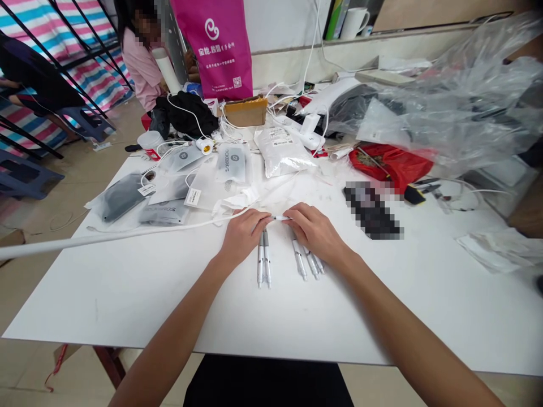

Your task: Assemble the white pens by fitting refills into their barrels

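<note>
Between my two hands a white pen (280, 218) lies level, pinched at both ends just above the table. My left hand (246, 233) has its thumb and fingers closed on the pen's left end. On its right end my right hand (313, 227) is closed in the same way. Two white-and-grey pens (263, 260) rest side by side on the table under my left hand, their upper ends partly hidden. Several more pens (309, 261) lie below my right hand, which covers part of them.
A white cable (127, 234) crosses the table at left, before several bagged items (165, 209). Behind my hands sits a white packet (285, 151). A red plastic bag (394, 167) and clear plastic sheeting (449, 102) lie at right. A person (142, 62) sits at the back left.
</note>
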A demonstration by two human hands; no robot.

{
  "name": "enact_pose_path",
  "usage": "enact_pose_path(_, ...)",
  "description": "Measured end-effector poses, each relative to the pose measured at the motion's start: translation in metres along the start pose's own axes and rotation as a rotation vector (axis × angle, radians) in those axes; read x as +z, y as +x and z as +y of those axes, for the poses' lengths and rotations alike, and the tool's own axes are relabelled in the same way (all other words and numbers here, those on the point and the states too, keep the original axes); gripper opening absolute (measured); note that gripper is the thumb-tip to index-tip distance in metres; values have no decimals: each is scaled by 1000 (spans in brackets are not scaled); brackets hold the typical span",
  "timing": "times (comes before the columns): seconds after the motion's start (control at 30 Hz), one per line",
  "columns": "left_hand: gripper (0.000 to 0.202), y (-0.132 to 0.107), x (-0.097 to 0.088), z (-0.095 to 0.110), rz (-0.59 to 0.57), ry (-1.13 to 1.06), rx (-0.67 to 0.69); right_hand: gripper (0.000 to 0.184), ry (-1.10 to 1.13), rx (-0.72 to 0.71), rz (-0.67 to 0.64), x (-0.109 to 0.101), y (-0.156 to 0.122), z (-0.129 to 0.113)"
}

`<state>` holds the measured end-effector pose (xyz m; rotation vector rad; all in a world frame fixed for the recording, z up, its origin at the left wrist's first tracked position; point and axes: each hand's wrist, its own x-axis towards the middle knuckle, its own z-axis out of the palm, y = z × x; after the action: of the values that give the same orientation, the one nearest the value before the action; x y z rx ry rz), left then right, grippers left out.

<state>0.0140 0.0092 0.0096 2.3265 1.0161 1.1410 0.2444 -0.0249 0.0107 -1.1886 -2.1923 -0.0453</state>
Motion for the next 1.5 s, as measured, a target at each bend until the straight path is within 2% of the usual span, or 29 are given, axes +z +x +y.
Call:
enact_pose_path(0.17, 13, -1, 0, 0, 1, -8, 12, 17, -11, -25, 1, 0, 0, 1)
enact_pose_path(0.27, 22, -1, -2, -1, 9, -56, -30, 17, -27, -33, 35, 0, 0, 1)
enact_pose_path(0.37, 17, -1, -3, -3, -10, -104, -33, 16, -53, -31, 58, -1, 0, 2)
enact_pose_path(0.5, 12, -1, -2, -4, 20, -80, 13, 14, -62, -52, 5, 0, 0, 3)
enact_pose_path(0.57, 14, -1, -2, -4, 46, -62, 6, 15, -51, -45, -6, 0, 0, 3)
enact_pose_path(0.67, 24, -1, -2, -3, 2, -117, -30, 17, -27, -17, 20, 1, -1, 2)
enact_pose_path(0.77, 19, -1, -2, -2, -29, -193, -25, 16, -8, 6, 25, 1, -1, 3)
enact_pose_path(0.93, 13, -1, -3, -1, 29, -161, 10, 18, 27, -8, -35, 1, -1, 4)
enact_pose_path(1.1, 16, -2, -3, -1, -19, -182, -9, 22, 104, 1, 14, 1, -1, 4)
enact_pose_path(1.23, 17, -1, -3, -6, 42, -160, -22, 27, 171, 39, 32, 0, -4, 6)
enact_pose_path(1.33, 17, 0, -2, -8, 36, -163, -18, 24, 247, 89, 51, -2, -5, 7)
enact_pose_path(1.5, 17, 3, -2, -5, 87, -143, 22, 14, 476, 344, 161, -4, 0, 3)
